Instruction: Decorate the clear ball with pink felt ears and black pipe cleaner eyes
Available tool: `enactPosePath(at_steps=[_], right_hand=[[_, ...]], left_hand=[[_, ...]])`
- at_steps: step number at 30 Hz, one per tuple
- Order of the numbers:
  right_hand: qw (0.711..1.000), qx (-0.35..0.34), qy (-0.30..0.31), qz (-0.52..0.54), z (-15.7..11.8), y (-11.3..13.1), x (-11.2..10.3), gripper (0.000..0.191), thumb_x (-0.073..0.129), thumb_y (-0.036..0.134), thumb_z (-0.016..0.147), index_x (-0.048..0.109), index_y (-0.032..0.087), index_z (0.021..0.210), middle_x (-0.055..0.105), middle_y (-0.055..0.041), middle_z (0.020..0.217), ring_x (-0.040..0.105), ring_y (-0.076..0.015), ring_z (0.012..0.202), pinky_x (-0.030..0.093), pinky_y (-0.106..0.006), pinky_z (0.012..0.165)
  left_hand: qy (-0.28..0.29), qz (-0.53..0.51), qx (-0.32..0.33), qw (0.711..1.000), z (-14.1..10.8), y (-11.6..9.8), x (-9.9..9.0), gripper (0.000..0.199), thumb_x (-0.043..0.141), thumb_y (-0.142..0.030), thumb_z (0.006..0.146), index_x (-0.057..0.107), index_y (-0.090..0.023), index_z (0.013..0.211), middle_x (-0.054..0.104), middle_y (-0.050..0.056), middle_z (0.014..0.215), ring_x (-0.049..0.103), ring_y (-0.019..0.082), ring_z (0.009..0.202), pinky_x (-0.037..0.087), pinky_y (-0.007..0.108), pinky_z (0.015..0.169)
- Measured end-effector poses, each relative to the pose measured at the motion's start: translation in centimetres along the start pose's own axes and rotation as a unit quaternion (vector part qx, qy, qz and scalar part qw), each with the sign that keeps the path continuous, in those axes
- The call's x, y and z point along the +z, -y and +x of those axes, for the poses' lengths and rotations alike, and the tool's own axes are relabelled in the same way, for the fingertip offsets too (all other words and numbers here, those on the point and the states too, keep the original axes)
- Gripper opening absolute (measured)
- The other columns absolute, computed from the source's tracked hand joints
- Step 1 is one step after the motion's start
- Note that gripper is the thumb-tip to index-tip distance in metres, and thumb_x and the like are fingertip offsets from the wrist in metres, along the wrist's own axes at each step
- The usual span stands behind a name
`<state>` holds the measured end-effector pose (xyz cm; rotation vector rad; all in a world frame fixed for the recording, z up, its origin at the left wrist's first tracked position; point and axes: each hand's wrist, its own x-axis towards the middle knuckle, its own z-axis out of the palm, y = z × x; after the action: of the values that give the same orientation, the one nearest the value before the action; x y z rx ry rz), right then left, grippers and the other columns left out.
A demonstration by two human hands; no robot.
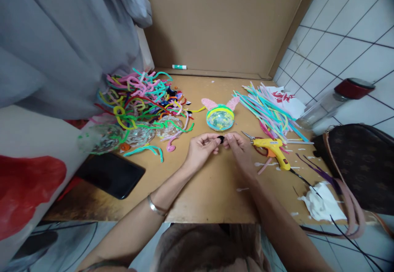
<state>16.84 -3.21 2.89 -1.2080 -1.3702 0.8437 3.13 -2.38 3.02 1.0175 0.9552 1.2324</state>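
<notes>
Both my hands meet over the middle of the table, pinching a small black fuzzy piece (221, 139) between them; it looks like a bit of black pipe cleaner. My left hand (203, 149) is closed on its left side, thumb and fingertips together. From the other side my right hand (237, 144) grips it with closed fingertips, which partly hide it. Just beyond them sits a clear round bowl-like craft piece (220, 120) with a yellow and green pipe-cleaner rim and two pink ears (210, 104) standing up at the back.
A yellow glue gun (273, 149) lies right of my hands beside pliers (248, 136). Behind it are straight pipe cleaners (271, 108) and a glass bottle (323, 106). Tangled pipe cleaners (138, 91) and a black phone (112, 174) lie left. A brown bag (360, 165) is far right.
</notes>
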Motion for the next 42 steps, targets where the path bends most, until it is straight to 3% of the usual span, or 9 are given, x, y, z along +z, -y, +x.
enactPosePath(at_steps=[5,10,15,20,29,37,42], right_hand=[[0.987,-0.094,-0.063,-0.113,0.0,0.0,-0.5,0.017,0.053,0.035,0.089,0.062,0.023,0.082,0.062,-0.0015,0.077,0.055,-0.0176,0.072,0.042,-0.03,0.068],[0.941,-0.213,-0.023,-0.262,0.1,-0.4,-0.5,0.019,0.046,0.026,0.093,0.064,0.021,0.088,0.065,-0.0057,0.084,0.059,-0.0201,0.08,0.04,-0.033,0.072],[0.901,-0.25,-0.007,-0.355,0.0,-0.6,-0.6,0.024,0.042,0.025,0.097,0.063,0.02,0.09,0.065,-0.006,0.083,0.056,-0.0198,0.079,0.036,-0.033,0.072],[0.878,-0.273,0.007,-0.392,0.1,-0.5,-0.6,0.026,0.038,0.024,0.098,0.061,0.02,0.088,0.064,-0.0057,0.081,0.053,-0.0193,0.075,0.033,-0.033,0.071],[0.882,-0.28,0.034,-0.378,0.2,-0.5,-1.0,0.024,0.036,0.019,0.095,0.059,0.02,0.086,0.064,-0.0057,0.084,0.053,-0.0196,0.077,0.031,-0.034,0.072],[0.873,-0.315,0.031,-0.37,0.4,-0.5,-1.2,0.028,0.035,0.021,0.096,0.061,0.02,0.086,0.064,-0.0057,0.082,0.054,-0.0188,0.076,0.03,-0.034,0.073],[0.877,-0.308,0.026,-0.367,0.3,-0.2,-1.1,0.023,0.039,0.023,0.097,0.061,0.019,0.093,0.066,-0.0055,0.085,0.056,-0.0184,0.08,0.032,-0.033,0.074]], left_hand=[[-0.005,-0.024,-0.025,0.999,0.1,0.0,-0.1,0.033,0.082,-0.039,0.057,0.068,-0.012,0.071,0.062,-0.001,0.057,0.05,0.006,0.046,0.042,0.02,0.048],[0.005,-0.019,-0.028,0.999,0.0,0.0,-0.1,0.031,0.08,-0.038,0.06,0.067,-0.011,0.07,0.062,0.0,0.059,0.05,0.006,0.048,0.042,0.019,0.048],[0.006,-0.007,-0.028,1.0,0.1,0.0,-0.2,0.026,0.077,-0.035,0.062,0.066,-0.012,0.069,0.06,-0.001,0.057,0.05,0.007,0.048,0.041,0.02,0.047],[0.008,0.027,-0.02,0.999,0.3,0.3,-0.3,0.021,0.074,-0.032,0.064,0.066,-0.013,0.067,0.056,-0.003,0.052,0.047,0.006,0.045,0.039,0.02,0.047],[0.054,0.001,-0.025,0.998,0.1,0.0,-0.3,0.025,0.076,-0.035,0.061,0.066,-0.012,0.068,0.057,-0.002,0.056,0.047,0.007,0.048,0.038,0.021,0.048],[0.065,-0.053,-0.072,0.994,0.5,0.1,-0.8,0.025,0.078,-0.032,0.057,0.067,-0.012,0.068,0.06,0.0,0.059,0.047,0.006,0.046,0.035,0.02,0.045],[0.062,-0.029,-0.045,0.997,0.6,-0.2,-0.8,0.021,0.074,-0.031,0.059,0.066,-0.012,0.067,0.058,-0.002,0.056,0.046,0.005,0.045,0.035,0.019,0.044]])
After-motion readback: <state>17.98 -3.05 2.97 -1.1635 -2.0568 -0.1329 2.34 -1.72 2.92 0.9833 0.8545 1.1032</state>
